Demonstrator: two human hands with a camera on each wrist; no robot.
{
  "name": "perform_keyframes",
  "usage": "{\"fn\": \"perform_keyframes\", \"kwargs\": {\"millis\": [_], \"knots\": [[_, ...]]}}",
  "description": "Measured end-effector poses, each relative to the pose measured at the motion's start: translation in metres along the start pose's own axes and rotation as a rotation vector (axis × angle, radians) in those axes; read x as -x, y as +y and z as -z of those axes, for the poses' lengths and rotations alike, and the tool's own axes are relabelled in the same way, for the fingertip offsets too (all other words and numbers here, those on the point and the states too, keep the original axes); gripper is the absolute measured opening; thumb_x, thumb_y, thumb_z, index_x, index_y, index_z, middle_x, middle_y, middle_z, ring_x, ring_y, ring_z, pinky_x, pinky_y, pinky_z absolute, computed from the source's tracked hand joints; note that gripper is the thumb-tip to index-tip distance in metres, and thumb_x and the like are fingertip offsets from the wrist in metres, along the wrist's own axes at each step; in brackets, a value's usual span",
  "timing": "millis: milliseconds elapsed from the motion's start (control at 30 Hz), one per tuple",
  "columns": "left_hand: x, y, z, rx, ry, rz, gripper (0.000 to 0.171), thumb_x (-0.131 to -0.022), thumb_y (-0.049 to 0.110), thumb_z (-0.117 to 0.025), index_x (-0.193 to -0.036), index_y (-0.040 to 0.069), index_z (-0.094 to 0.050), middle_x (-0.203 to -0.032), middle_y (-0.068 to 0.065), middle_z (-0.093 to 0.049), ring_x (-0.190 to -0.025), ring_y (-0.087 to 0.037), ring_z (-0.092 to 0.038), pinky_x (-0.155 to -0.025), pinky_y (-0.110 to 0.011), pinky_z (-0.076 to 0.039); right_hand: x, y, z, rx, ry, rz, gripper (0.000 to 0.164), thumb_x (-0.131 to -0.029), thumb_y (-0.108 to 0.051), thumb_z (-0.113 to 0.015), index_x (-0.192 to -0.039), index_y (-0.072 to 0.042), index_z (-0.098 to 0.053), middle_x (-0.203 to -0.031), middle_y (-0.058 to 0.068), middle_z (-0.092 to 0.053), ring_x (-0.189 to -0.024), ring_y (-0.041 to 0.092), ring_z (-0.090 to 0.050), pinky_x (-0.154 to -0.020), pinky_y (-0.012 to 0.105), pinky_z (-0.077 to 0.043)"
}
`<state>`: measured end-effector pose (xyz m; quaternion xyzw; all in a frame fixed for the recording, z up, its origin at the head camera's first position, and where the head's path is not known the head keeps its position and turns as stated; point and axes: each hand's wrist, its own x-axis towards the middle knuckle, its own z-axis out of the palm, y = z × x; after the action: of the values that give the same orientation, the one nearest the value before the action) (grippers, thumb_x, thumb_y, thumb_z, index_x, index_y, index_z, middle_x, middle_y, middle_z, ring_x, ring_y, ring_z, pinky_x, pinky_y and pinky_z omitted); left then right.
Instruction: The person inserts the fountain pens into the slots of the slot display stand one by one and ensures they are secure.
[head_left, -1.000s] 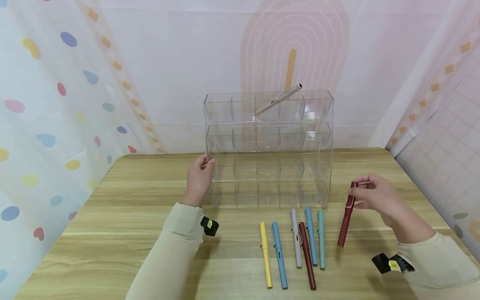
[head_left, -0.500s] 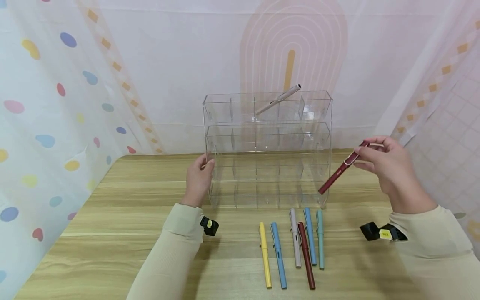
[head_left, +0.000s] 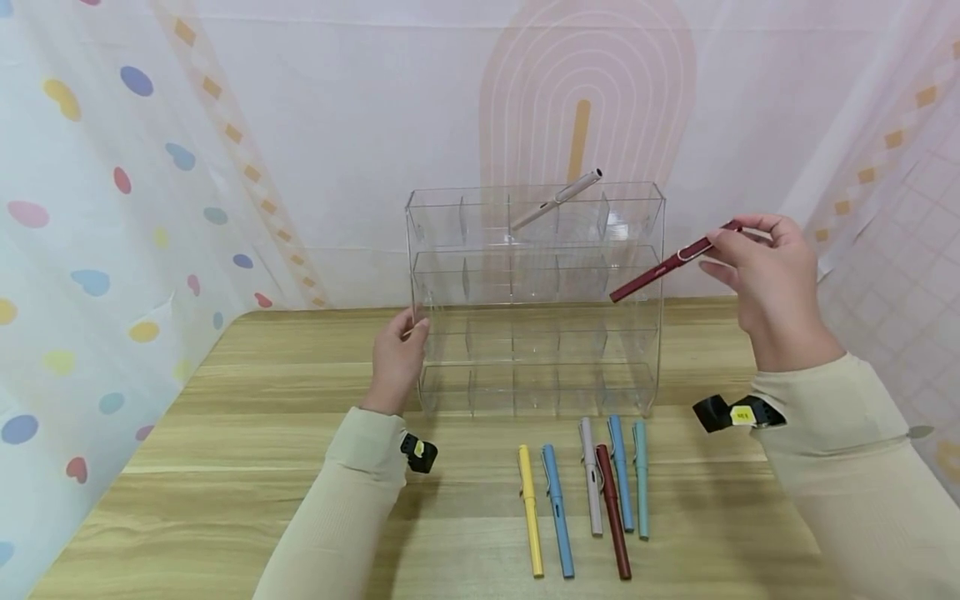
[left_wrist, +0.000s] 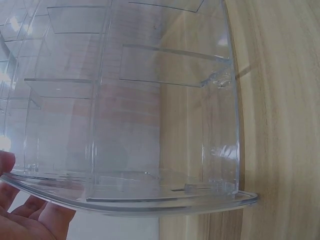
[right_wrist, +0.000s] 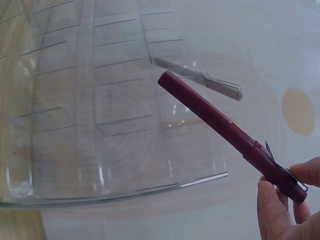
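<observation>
A clear acrylic rack (head_left: 536,304) with tiered, divided compartments stands upright on the table. My left hand (head_left: 399,358) grips its left side panel; in the left wrist view the thumb and fingers (left_wrist: 55,220) lie on either side of the panel edge. My right hand (head_left: 776,287) pinches a dark red pen (head_left: 675,262) by its clip end. The pen tilts with its far end down to the left, in front of the rack's right side. A silver-grey pen (head_left: 558,200) leans in the rack's top tier, its clip end sticking up.
On the wooden table (head_left: 247,467) before the rack lie a yellow pen (head_left: 530,512), a blue pen (head_left: 558,512), a grey pen (head_left: 591,479), another dark red pen (head_left: 615,517), a second blue pen (head_left: 622,475) and a teal pen (head_left: 641,483). A patterned cloth (head_left: 360,125) hangs behind.
My right hand has lifted the dark red pen from low at the right up to the rack's upper tiers, tilting it flatter. My left hand has stayed on the rack.
</observation>
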<state>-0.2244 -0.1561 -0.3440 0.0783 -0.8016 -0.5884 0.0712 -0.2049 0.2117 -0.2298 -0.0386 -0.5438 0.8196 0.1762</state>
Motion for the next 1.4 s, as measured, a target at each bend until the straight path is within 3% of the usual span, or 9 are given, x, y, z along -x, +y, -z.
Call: {"fn": "perform_keyframes", "kwargs": {"millis": [200,500,833,1100,1400], "knots": [[-0.001,-0.001,0.001,-0.001,-0.003,0.004,0.040,-0.103,0.024,-0.045,-0.140,0.010,-0.049,-0.135,-0.013,-0.053,-0.130,-0.029,-0.044,-0.106,-0.048,-0.037,-0.011,-0.011,-0.016,-0.065,0.069,0.023,0.030,-0.082,0.006,-0.070,-0.100,-0.006,-0.049,-0.098,0.007,-0.052,-0.070,0.013,-0.066,-0.061,0.025,-0.056],[0.000,-0.001,0.000,-0.011,0.001,0.011,0.040,-0.103,0.024,-0.045,-0.141,0.011,-0.048,-0.135,-0.012,-0.053,-0.130,-0.029,-0.044,-0.106,-0.047,-0.037,-0.028,-0.025,-0.040,-0.187,0.165,0.044,0.031,-0.078,0.012,-0.071,-0.094,-0.006,-0.052,-0.094,0.007,-0.054,-0.067,0.016,-0.068,-0.056,0.027,-0.056],[0.001,0.000,-0.001,-0.010,-0.002,0.001,0.041,-0.103,0.024,-0.045,-0.141,0.010,-0.048,-0.134,-0.012,-0.054,-0.130,-0.029,-0.044,-0.105,-0.047,-0.038,-0.040,-0.028,-0.059,-0.219,0.247,0.086,0.030,-0.080,0.010,-0.070,-0.094,-0.008,-0.051,-0.097,0.006,-0.055,-0.067,0.017,-0.069,-0.054,0.024,-0.054],[0.000,0.000,0.000,-0.003,-0.008,0.006,0.040,-0.103,0.024,-0.045,-0.141,0.011,-0.049,-0.135,-0.011,-0.053,-0.130,-0.028,-0.044,-0.106,-0.047,-0.037,-0.049,-0.023,-0.072,-0.204,0.268,0.072,0.028,-0.082,0.009,-0.068,-0.094,-0.010,-0.050,-0.097,0.006,-0.053,-0.066,0.014,-0.067,-0.055,0.022,-0.053],[0.003,0.001,0.001,-0.001,-0.003,0.015,0.042,-0.103,0.024,-0.045,-0.143,0.011,-0.047,-0.136,-0.011,-0.053,-0.129,-0.026,-0.045,-0.103,-0.045,-0.040,-0.053,-0.007,-0.085,-0.090,0.264,0.013,0.024,-0.085,0.004,-0.067,-0.093,-0.012,-0.051,-0.099,0.004,-0.055,-0.077,0.014,-0.067,-0.063,0.022,-0.055]]}}
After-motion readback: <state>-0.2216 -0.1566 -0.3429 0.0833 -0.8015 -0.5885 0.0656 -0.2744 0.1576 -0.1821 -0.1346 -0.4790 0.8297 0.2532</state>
